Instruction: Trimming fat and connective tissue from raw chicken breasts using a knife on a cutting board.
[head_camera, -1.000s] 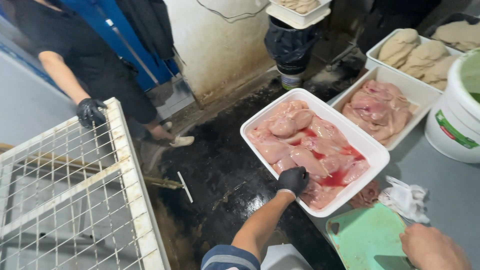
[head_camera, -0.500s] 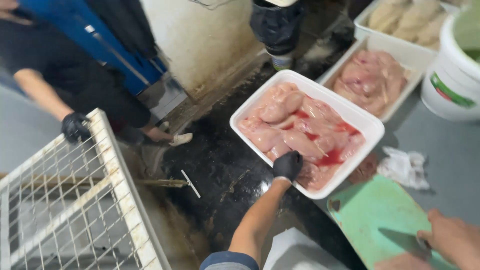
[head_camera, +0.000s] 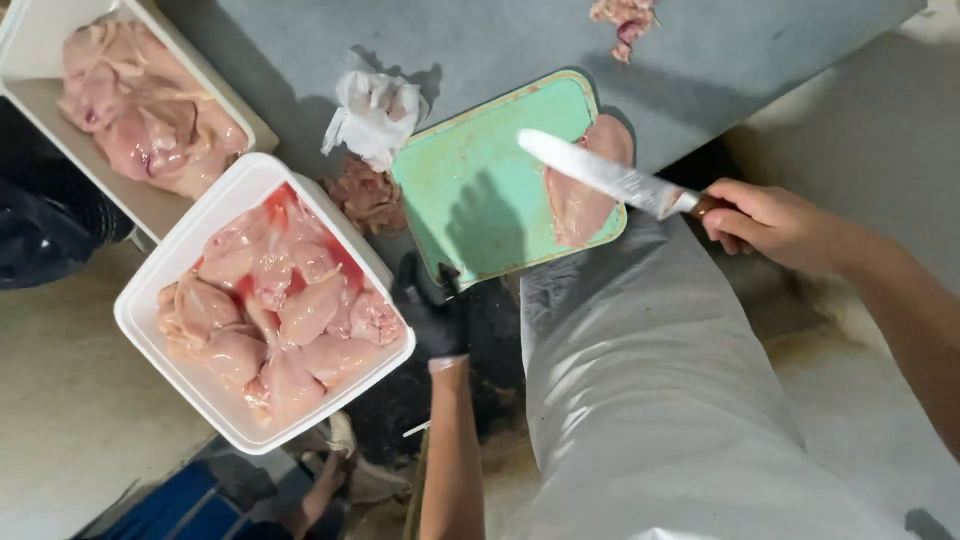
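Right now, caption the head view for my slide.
Right hand holds knife over chicken on green board; gloved left hand beside tray.

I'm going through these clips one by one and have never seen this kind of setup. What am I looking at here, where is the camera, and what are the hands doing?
There is no machine: the camera sits on a person's head and looks down at their own two hands. The right hand, bare, grips a long knife whose blade hangs over a green cutting board with one raw chicken piece on it. The left hand, in a black glove, rests at the board's near edge beside a white tray of raw chicken. A second tray of chicken lies further back, with a crumpled white cloth and meat scraps on the grey table. The pale shape below is the person's clothing.
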